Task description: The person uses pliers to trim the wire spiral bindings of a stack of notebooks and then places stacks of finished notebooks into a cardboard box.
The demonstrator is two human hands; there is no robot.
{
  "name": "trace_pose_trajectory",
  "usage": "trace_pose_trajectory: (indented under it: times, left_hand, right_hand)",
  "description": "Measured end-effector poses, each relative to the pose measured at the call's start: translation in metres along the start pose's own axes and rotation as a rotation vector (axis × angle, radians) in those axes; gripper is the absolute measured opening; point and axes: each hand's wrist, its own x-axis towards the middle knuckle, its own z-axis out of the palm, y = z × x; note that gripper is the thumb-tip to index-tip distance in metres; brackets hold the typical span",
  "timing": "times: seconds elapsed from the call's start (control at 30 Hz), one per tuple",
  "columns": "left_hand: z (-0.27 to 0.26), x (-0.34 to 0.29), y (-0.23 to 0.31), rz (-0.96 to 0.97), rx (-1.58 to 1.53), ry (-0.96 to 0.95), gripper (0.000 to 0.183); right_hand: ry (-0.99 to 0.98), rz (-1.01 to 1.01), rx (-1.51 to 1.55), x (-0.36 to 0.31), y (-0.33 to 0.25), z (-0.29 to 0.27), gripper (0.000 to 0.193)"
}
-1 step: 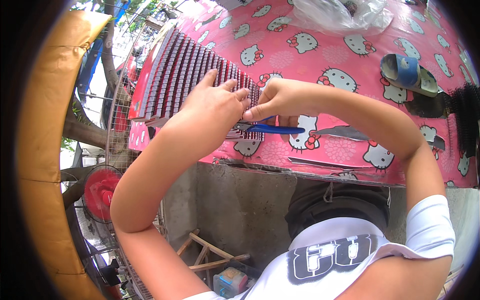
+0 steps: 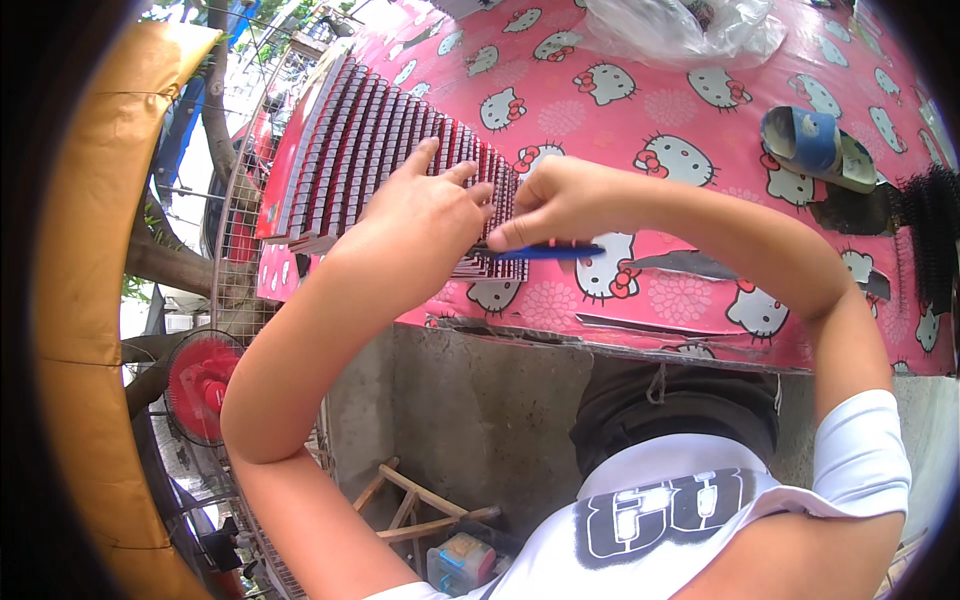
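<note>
On the table's left part lies a stack of sheets with rows of small dark, shiny squares (image 2: 345,140) and red between the rows. My left hand (image 2: 432,205) rests palm down across it, fingers spread over the rows. At the right end of those rows, my right hand (image 2: 545,215) grips blue-handled pliers (image 2: 550,252). Their handles are pressed together. The metal jaws lie at the sheets' edge beside my left hand, partly hidden, so I cannot tell what is between them.
A pink cat-patterned cover (image 2: 665,110) lines the table. To the right sit a blue slide sandal (image 2: 815,145) and a black bristly thing (image 2: 930,240). A clear plastic bag (image 2: 690,35) lies at the far side. Below left are a red fan (image 2: 200,390) and a wooden frame (image 2: 425,495).
The pliers' handles, apart before, are now squeezed together in my right hand. My left hand stays on the rows almost unmoved.
</note>
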Motion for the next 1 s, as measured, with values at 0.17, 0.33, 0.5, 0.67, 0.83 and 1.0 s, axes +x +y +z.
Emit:
trace_pose_trajectory:
  times: [0.17, 0.33, 0.5, 0.67, 0.83, 1.0]
  left_hand:
    - [0.009, -0.002, -0.001, -0.018, -0.016, 0.056, 0.049]
    - [0.0, 0.002, -0.001, -0.015, -0.062, 0.002, 0.05]
    - [0.003, 0.004, -0.001, -0.001, -0.031, 0.006, 0.054]
    - [0.006, 0.006, -0.001, 0.022, -0.11, 0.066, 0.059]
    - [0.005, 0.009, -0.004, 0.039, -0.049, -0.027, 0.056]
    - [0.007, 0.009, -0.003, 0.036, -0.086, 0.003, 0.054]
  right_hand:
    - [0.285, -0.429, -0.455, -0.017, 0.022, 0.006, 0.046]
    - [0.439, -0.652, -0.515, -0.007, 0.035, 0.014, 0.038]
    - [-0.096, 0.036, 0.147, 0.002, 0.016, -0.007, 0.046]
    - [0.038, -0.107, 0.029, 0.003, 0.019, -0.001, 0.041]
    - [0.33, -0.555, -0.44, -0.011, 0.039, 0.01, 0.04]
    - [0.426, -0.673, -0.456, 0.0, 0.047, 0.02, 0.04]
